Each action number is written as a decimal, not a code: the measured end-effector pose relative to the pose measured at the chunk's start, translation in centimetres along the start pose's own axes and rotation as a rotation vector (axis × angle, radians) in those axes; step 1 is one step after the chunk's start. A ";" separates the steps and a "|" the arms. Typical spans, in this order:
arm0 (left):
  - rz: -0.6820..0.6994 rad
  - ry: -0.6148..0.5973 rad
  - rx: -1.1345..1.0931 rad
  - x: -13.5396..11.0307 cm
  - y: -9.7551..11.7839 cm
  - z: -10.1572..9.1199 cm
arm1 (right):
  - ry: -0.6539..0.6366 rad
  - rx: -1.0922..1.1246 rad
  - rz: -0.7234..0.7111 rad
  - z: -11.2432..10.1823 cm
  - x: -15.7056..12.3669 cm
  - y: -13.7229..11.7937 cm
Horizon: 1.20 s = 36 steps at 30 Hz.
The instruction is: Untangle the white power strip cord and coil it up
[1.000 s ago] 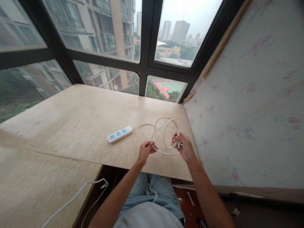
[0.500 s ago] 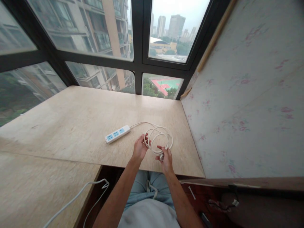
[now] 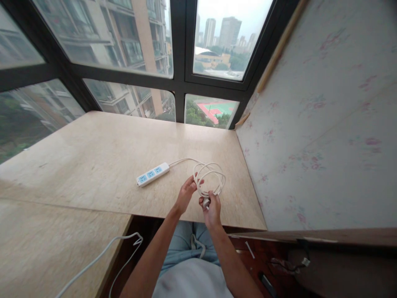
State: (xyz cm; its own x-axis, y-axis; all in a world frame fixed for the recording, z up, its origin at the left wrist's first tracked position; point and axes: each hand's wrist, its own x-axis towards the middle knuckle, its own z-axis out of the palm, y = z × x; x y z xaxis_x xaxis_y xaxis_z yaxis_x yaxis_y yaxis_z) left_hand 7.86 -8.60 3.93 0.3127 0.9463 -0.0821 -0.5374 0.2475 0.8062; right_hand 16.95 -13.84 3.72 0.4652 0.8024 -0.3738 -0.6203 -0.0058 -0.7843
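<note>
A white power strip (image 3: 153,174) with blue socket faces lies at an angle on the beige tabletop, left of my hands. From its right end runs a white cord, wound into a loose coil (image 3: 221,169) of several loops. My left hand (image 3: 186,193) is at the coil's left side, its fingers curled around the loops with the fingertips showing inside the ring. At the near side of the coil, my right hand (image 3: 213,210) pinches the loops and holds the cord's plug (image 3: 206,202) in its fingers, which partly cover it.
Dark-framed windows (image 3: 180,82) border the counter (image 3: 108,145) at the back and left. A flowered wall (image 3: 310,145) rises on the right. Another white cable (image 3: 105,250) hangs over the lower counter's edge at front left. A black cable (image 3: 291,270) lies low at right.
My left hand has moved slightly right, drawing the coil's left side inward, so the loops are narrower. My right hand has shifted a little left with the plug. The power strip stays put.
</note>
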 end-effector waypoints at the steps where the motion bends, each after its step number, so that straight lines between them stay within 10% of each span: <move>1: -0.012 -0.036 0.043 -0.4 -0.6 -0.2 | 0.024 0.014 0.004 0.3 -0.1 0.1; 14: 0.112 -0.051 0.206 -1.8 -3.3 0.5 | -0.124 0.159 0.181 1.0 -0.1 0.7; 27: 0.128 0.323 -0.010 -1.1 -2.2 1.2 | -0.230 0.140 0.307 0.8 -1.3 0.1; 36: 0.033 0.136 -0.369 -1.5 1.1 0.9 | -0.229 -0.023 0.160 -4.0 0.7 -1.9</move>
State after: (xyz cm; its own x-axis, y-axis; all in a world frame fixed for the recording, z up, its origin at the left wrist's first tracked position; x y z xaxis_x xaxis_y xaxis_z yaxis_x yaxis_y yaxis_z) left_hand 7.51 -9.91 5.46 0.1970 0.9679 -0.1562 -0.7988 0.2508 0.5468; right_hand 20.93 -15.67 2.98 0.2066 0.9041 -0.3741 -0.6589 -0.1541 -0.7363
